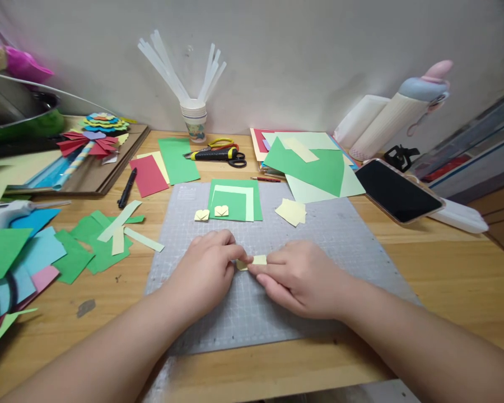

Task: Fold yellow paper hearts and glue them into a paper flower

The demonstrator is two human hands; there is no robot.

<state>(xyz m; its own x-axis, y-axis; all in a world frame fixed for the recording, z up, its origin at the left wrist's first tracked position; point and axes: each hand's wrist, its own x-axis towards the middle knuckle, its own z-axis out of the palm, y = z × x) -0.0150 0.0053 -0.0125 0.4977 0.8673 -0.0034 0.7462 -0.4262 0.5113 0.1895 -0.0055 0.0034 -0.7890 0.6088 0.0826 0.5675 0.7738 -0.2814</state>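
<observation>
A small piece of pale yellow paper lies on the grey cutting mat, partly covered by fingers. My left hand is closed, thumb and index fingertip pressed on the paper's left end. From the other side my right hand keeps its fingers together, with the fingertips holding the paper down against the mat. Just beyond the hands are two small folded yellow hearts, one of them on stacked green squares. Several yellow paper pieces sit to the right.
Scissors and a black-yellow cutter lie behind the mat. A paper cup stack holds white strips. Green scraps and a black pen are at left. A phone and a bottle stand at right, beside coloured sheets.
</observation>
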